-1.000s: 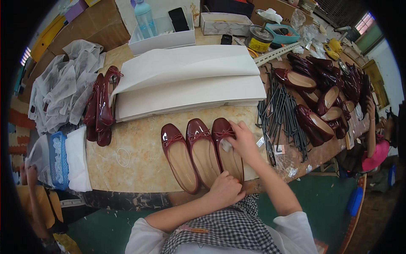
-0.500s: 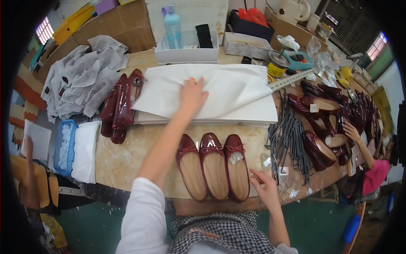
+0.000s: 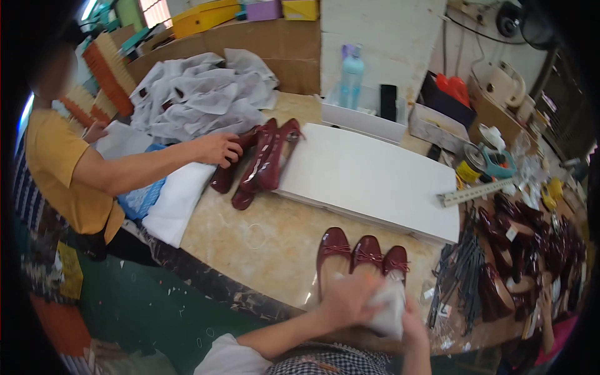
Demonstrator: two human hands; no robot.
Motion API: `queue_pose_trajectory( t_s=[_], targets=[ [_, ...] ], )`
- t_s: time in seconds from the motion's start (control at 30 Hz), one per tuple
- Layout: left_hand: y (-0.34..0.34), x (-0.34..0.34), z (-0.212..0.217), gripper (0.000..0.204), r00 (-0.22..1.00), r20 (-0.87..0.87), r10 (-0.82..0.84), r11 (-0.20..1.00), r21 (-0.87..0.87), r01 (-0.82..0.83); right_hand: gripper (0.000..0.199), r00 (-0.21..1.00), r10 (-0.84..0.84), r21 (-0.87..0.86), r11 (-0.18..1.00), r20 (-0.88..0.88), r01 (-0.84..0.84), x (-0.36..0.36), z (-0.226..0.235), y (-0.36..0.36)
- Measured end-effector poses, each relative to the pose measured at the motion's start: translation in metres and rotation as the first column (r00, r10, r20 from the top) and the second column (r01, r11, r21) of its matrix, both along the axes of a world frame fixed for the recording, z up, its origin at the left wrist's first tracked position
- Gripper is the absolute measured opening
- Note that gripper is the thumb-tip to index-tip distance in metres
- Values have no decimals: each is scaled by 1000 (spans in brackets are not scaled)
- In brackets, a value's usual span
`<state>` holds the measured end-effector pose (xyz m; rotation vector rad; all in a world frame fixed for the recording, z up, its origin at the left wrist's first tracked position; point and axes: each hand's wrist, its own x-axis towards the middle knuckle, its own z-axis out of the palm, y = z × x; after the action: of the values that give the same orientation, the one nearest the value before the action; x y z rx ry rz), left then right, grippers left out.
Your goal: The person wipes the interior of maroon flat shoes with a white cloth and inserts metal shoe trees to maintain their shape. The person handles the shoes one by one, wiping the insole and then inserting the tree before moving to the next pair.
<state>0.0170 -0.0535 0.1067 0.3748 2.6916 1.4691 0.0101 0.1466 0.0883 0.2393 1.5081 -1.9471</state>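
I have a crumpled white paper [image 3: 389, 310] between my two hands, above the near ends of three dark red shoes [image 3: 367, 252]. My left hand [image 3: 354, 300] comes in across my front with its fingers against the paper's left side; it is blurred, so I cannot tell how firmly they are closed. My right hand [image 3: 414, 326] pinches the paper along its right side.

The shoes stand side by side on the counter [image 3: 215, 234], bows up and toes pointing away from me, their heel ends hidden behind my hands and the paper. Something pale sits inside the rightmost one.

Beyond them lies a stack [image 3: 375, 175] of large white sheets, with a slotted metal strip [image 3: 478, 192] resting over its right end. A loose white ring [image 3: 257, 236] lies to the left of my shoes. At the stack's left end, more red shoes [image 3: 261, 159] lean together, and a co-worker [image 3: 59, 165] in a yellow top reaches over a white cloth [image 3: 178, 206] to touch the leftmost of them. To my right, black rods [image 3: 462, 281] lie in a heap, just beside a pile of red footwear [image 3: 497, 294].
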Motion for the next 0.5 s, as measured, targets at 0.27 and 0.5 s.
queue_pose_trajectory(
  t_s=[0.27, 0.5],
  targets=[
    [11, -21, -61, 36, 954, 283, 101, 678, 682, -274, 33, 718, 119, 463, 833, -686, 304, -28, -9, -33],
    [22, 31, -58, 35, 933, -107, -344, 890, -354, 288, 23, 198, 822, 814, 436, -534, 385, -40, -46, -37]
  ],
)
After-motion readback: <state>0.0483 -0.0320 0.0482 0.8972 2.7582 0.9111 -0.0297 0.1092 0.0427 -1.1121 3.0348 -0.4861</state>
